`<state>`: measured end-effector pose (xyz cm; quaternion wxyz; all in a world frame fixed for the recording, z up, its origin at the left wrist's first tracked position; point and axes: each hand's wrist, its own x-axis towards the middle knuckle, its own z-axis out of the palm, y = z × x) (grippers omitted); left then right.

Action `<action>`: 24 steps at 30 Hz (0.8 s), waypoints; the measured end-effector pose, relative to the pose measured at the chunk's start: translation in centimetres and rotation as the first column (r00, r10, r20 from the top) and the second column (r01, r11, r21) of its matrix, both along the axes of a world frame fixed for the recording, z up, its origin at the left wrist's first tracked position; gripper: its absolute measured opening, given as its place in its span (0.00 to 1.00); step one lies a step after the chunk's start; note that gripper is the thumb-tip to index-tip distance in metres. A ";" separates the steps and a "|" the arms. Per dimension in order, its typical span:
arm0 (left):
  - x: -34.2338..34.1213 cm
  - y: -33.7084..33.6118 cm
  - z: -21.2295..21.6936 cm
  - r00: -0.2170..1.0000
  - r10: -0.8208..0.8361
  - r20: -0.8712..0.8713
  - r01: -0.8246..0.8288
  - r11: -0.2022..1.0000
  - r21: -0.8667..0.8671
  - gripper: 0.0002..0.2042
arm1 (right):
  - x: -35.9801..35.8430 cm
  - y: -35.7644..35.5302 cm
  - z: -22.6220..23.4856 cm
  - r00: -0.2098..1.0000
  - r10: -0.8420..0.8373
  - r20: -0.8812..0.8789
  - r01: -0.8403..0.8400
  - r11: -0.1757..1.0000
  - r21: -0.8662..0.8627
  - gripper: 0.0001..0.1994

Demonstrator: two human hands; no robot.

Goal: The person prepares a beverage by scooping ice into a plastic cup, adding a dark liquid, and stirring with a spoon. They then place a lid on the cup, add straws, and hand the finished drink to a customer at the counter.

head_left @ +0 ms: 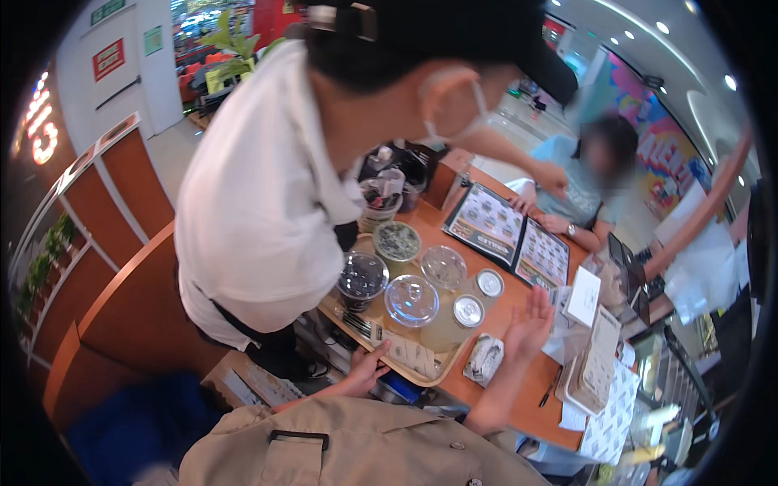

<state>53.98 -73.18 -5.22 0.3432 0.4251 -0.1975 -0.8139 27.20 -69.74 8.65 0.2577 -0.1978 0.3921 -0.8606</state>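
My left hand (366, 368) grips the near edge of a tan serving tray (431, 380), with the thumb over its rim. My right hand (528, 326) is raised to the right of the tray, palm up and fingers extended, holding nothing. The tray carries a dark drink cup (362, 277), a green-topped cup (397, 241), clear-lidded cups (412, 300), two silver-topped cans (468, 311), and a paper sleeve (408, 354) beside black utensils or straws. A paper-wrapped packet (484, 360) lies on the table between the tray and my right wrist.
A person in a white shirt (251, 194) leans over the tray's left side, one arm reaching toward an open menu (494, 223). Someone in light blue (587, 174) sits behind it. Boxes (596, 348), a pen (550, 386) and a condiment bucket (381, 198) stand or lie on the table.
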 end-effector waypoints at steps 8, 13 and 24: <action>-0.2 -0.9 0.5 1.000 0.000 -0.003 0.000 1.000 -0.021 0.18 | 2.3 -1.4 -3.2 0.989 -0.014 -0.147 0.057 0.955 0.293 0.30; -0.1 -0.8 1.5 1.000 0.012 -0.004 -0.012 1.000 -0.028 0.19 | 3.0 -1.7 -4.3 0.992 0.057 -0.114 -0.013 0.936 0.352 0.33; 2.0 -1.0 0.6 0.999 -0.033 0.036 0.033 0.999 -0.012 0.17 | 2.2 -3.3 -8.9 0.989 0.138 0.049 -0.146 0.916 0.374 0.39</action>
